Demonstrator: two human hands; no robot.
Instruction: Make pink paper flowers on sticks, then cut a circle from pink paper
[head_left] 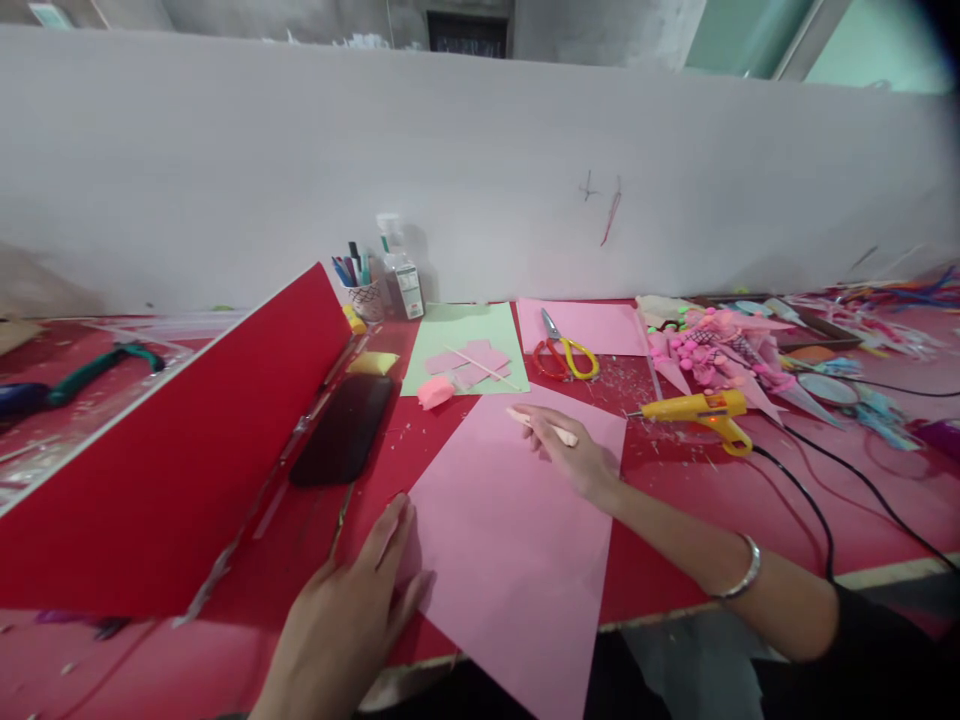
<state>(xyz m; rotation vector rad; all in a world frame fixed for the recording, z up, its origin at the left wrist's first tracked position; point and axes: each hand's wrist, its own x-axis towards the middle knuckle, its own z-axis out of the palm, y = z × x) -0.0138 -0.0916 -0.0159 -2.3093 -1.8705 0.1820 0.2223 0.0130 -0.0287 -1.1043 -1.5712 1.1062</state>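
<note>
A large pink paper sheet (510,540) lies on the red table (675,520) in front of me, one corner hanging over the near edge. My left hand (352,610) rests flat with fingers stretched out, touching the sheet's left edge. My right hand (574,455) lies on the sheet's far corner, fingers closed round a thin pale stick (540,425) that points left. A silver bangle (742,570) sits on my right wrist.
A tilted red board (187,450) stands at left beside a black case (341,430). Behind lie a green sheet (465,345) with pink pieces, scissors (566,355) on pink paper, a yellow glue gun (701,412) with black cord, a pen cup (364,290), a bottle (401,275) and pink craft clutter (720,350).
</note>
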